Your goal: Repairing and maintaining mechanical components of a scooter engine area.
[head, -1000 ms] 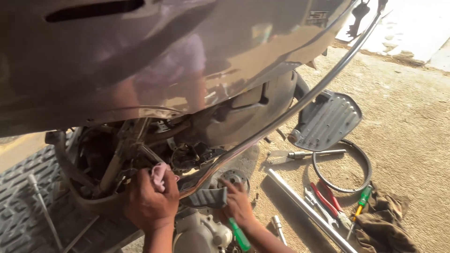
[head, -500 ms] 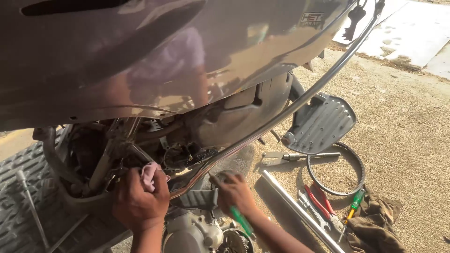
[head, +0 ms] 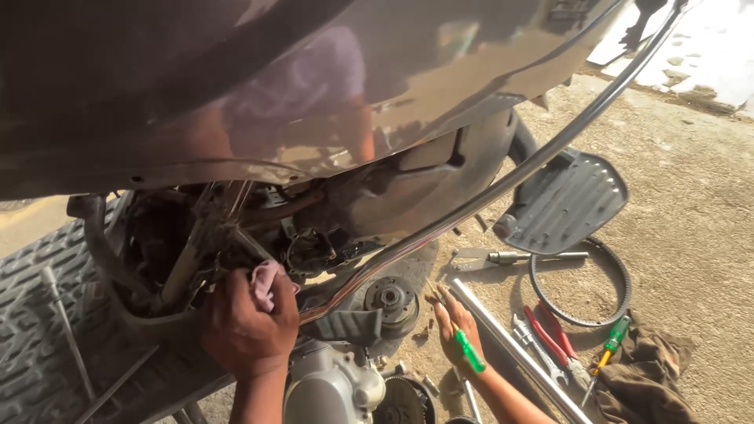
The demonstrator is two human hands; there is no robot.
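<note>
My left hand (head: 247,326) is closed around a pink rag (head: 264,284) and presses it against the greasy engine parts (head: 314,247) under a scooter's glossy body panel (head: 314,86). My right hand (head: 458,326) grips a green-handled screwdriver (head: 470,350), pointing up toward a round clutch pulley (head: 393,298) beside the chrome guard bar (head: 503,184). A grey engine casing (head: 330,389) lies just below both hands.
On the sandy ground at right lie a black drive belt (head: 620,275), a grey footrest plate (head: 569,200), a wrench (head: 510,257), red-handled pliers (head: 550,338), a second green screwdriver (head: 609,345), a brown cloth (head: 652,377) and a metal tube (head: 510,345). A ribbed rubber mat (head: 39,330) covers the left.
The view shifted slightly left and closer. My right hand slid right and down, off the clutch pulley, still holding the screwdriver. My left hand keeps the rag at the engine.
</note>
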